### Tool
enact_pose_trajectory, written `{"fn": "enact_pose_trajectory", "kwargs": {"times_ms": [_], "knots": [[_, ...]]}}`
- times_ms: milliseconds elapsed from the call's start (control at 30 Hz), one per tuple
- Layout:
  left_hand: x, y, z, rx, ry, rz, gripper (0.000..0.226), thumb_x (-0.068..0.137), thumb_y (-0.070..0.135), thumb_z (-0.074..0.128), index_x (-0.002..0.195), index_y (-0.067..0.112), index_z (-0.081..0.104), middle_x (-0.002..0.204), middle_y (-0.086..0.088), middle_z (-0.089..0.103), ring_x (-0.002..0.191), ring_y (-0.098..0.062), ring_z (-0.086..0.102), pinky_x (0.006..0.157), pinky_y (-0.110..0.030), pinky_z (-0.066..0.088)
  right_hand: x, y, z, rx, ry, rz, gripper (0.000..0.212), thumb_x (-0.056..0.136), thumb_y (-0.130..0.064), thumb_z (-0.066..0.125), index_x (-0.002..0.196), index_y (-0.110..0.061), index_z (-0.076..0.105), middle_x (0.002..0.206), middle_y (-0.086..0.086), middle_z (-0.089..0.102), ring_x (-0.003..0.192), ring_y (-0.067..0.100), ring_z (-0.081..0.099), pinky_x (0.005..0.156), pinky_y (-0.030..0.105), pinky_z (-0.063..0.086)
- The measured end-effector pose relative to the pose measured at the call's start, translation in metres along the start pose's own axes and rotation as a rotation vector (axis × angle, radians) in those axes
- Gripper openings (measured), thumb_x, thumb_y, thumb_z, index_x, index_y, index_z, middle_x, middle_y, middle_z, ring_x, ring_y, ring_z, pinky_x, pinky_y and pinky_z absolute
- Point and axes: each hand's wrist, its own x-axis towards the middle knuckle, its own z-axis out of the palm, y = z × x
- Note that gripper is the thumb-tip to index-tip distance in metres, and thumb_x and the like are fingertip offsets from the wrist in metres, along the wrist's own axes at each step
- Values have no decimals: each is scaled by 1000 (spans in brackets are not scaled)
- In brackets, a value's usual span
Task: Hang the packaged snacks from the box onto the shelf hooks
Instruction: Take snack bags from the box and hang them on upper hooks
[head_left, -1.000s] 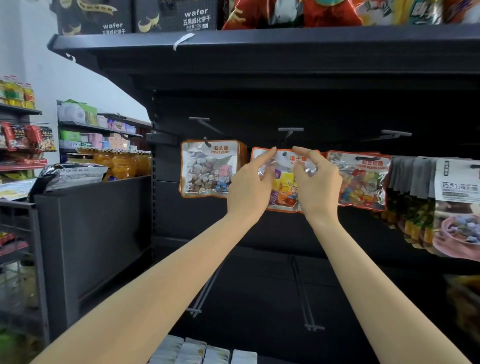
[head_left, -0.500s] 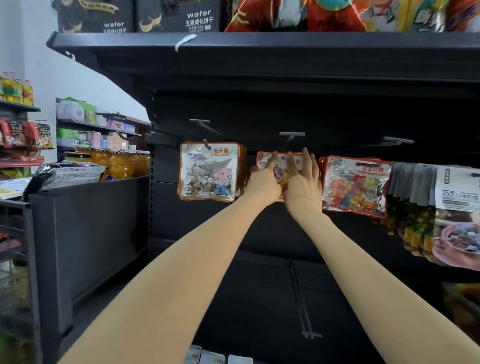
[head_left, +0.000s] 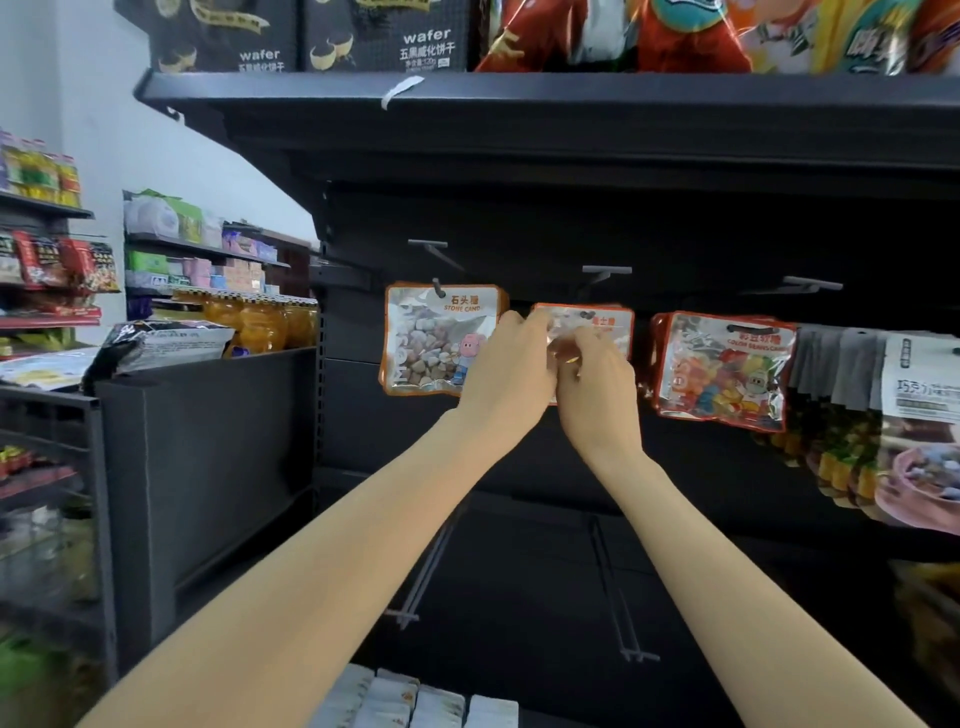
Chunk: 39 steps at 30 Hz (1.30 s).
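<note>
A dark shelf (head_left: 571, 130) overhangs the hook row. Beneath the middle hook (head_left: 605, 271) both hands meet: the left hand (head_left: 511, 371) and right hand (head_left: 597, 387) have fingers curled, pinching the orange-edged snack pack (head_left: 608, 325). Open gaps separate it from the stone-candy pack (head_left: 431, 338) leftward and the colour-beans pack (head_left: 722, 369) rightward.

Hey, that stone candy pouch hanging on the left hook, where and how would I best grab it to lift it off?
Pinch the stone candy pouch by its flat top strip, just beside the hook that passes through its hang hole, coming straight from the front. It hangs flat and faces you, and the hook points outward, so sliding it toward you should free it. The left hand covers its right edge.
</note>
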Motion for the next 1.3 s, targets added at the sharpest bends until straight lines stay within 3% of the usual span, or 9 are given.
{"fn": "enact_pose_trajectory", "kwargs": {"times_ms": [100,233,567,767,900,1000,1100,1167,1300], "knots": [[-13,-16,-28,0,62,13,23,95,17,48,116,14,56,109,-6,59,93,-19,59,80,-35,52,-10,-25,4,88,20,-46,16,92,-6,48,101,-12,60,97,1,61,89,14,57,75,29,50],[-34,-56,-61,136,77,-81,22,95,21,49,115,16,56,109,-3,61,96,-21,60,78,-40,52,-20,-60,21,104,-71,-83,16,92,-7,49,103,-12,59,97,1,59,86,12,55,73,28,50],[-139,-188,-163,480,-50,-385,22,94,23,44,114,20,55,99,-1,64,95,-25,60,70,-36,49,-93,-169,137,207,-559,-83,24,93,-12,45,110,-16,61,109,2,59,94,17,56,80,34,48],[-267,-283,-226,551,-264,-717,21,95,23,45,114,16,53,96,-6,64,89,-28,62,60,-33,45,-198,-240,228,256,-914,-98,28,94,-14,41,113,-16,62,112,3,63,96,22,60,78,40,53],[-362,-327,-257,542,-409,-1004,22,93,21,45,111,15,56,106,-11,64,101,-32,59,79,-39,48,-284,-278,282,259,-1179,-84,25,96,-19,42,108,-14,63,107,6,65,98,27,61,80,43,53],[-430,-357,-271,501,-574,-1163,26,91,22,47,112,11,58,110,-16,62,107,-35,57,83,-39,46,-346,-296,313,226,-1402,-79,26,95,-22,40,109,-12,61,112,10,63,104,31,58,85,44,50],[-483,-376,-269,409,-794,-1229,27,92,24,47,107,3,56,118,-16,58,116,-33,53,94,-37,41,-391,-307,330,220,-1629,-140,32,96,-23,47,125,-11,54,123,12,59,114,30,55,91,38,47],[-505,-381,-265,398,-899,-1247,38,95,29,46,124,5,51,129,-14,53,121,-32,49,98,-37,39,-414,-311,336,235,-1777,-183,51,95,-29,54,140,-11,39,139,11,48,125,27,48,97,32,40],[-522,-382,-259,441,-1088,-1215,31,89,28,49,117,18,56,116,-6,60,106,-29,58,79,-37,47,-443,-309,344,266,-1966,-122,68,83,-34,71,135,-9,36,126,4,50,114,19,50,94,31,42]]}}
